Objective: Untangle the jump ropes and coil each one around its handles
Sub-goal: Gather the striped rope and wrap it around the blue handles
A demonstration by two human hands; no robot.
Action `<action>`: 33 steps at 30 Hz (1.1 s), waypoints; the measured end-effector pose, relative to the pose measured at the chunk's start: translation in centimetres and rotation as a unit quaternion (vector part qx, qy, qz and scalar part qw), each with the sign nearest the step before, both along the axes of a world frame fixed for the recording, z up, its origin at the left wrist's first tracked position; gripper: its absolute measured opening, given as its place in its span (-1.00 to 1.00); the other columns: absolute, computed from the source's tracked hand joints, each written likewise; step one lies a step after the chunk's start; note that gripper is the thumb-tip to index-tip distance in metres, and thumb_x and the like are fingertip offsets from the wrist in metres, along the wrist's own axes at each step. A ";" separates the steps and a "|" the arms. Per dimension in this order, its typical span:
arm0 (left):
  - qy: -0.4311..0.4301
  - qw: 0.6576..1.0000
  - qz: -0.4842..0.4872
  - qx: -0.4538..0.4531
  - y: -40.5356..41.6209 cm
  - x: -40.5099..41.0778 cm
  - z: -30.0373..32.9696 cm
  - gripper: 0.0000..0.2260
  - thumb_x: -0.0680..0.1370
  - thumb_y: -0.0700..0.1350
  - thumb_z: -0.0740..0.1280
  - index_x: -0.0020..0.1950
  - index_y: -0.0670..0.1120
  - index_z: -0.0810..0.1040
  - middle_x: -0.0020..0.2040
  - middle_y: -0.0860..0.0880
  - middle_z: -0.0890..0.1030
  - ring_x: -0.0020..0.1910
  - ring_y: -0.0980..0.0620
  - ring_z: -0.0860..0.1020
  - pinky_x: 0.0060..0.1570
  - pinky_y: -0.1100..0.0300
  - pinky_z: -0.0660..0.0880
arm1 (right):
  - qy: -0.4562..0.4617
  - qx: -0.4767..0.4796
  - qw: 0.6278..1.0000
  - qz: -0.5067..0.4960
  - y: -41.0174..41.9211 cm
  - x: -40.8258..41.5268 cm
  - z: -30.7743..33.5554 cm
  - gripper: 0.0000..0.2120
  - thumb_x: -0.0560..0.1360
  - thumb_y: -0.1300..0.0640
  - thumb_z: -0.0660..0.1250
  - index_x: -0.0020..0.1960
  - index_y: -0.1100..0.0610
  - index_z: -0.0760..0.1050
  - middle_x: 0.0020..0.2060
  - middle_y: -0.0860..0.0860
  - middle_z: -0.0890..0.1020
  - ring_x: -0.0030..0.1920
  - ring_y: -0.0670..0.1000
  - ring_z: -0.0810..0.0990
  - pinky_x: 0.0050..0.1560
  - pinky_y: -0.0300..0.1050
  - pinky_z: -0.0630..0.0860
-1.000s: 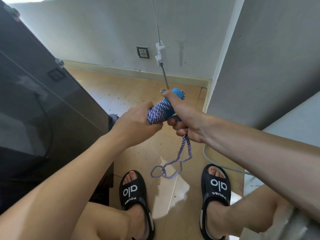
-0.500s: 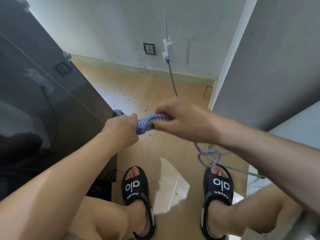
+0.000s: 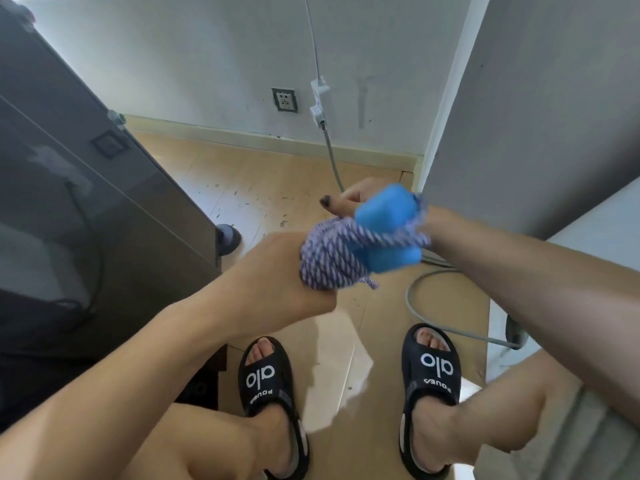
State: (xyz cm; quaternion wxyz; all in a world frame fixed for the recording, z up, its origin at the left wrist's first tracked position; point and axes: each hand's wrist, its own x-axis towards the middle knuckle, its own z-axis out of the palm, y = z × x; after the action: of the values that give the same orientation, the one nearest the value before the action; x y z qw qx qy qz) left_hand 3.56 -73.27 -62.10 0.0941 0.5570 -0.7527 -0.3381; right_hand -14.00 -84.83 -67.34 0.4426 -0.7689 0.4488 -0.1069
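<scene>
Gripping the coiled rope (image 3: 329,258) on blue handles (image 3: 386,211): both hands.

Rope: blue-and-white braided jump rope (image 3: 329,258), wound in tight turns around its handles, held up above the floor.
Handles: two light-blue handles (image 3: 386,211), side by side, their ends jutting out of the coil to the right.
Loose end: short tail (image 3: 369,282) hanging below the coil.
</scene>
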 end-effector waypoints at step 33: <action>-0.187 0.976 -0.111 0.008 -1.8 0.5 -2.7 -0.74 0.51 0.06 0.41 0.09 0.14 0.38 -0.17 0.14 0.54 -0.20 0.15 0.55 -0.13 0.29 0.52 | 0.158 -0.368 0.914 0.059 -0.3 1.0 3.0 -0.42 0.46 -0.45 0.16 -0.37 0.05 0.32 -0.44 -0.07 0.43 -0.33 0.01 0.42 -0.35 -0.13 0.23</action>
State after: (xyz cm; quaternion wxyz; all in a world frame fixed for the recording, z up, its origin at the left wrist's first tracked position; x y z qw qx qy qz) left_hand 4.08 -75.08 -64.76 -0.0912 0.5241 -0.8114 -0.2421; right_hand -13.00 -85.12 -64.38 0.0568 -0.9094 0.3954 -0.1155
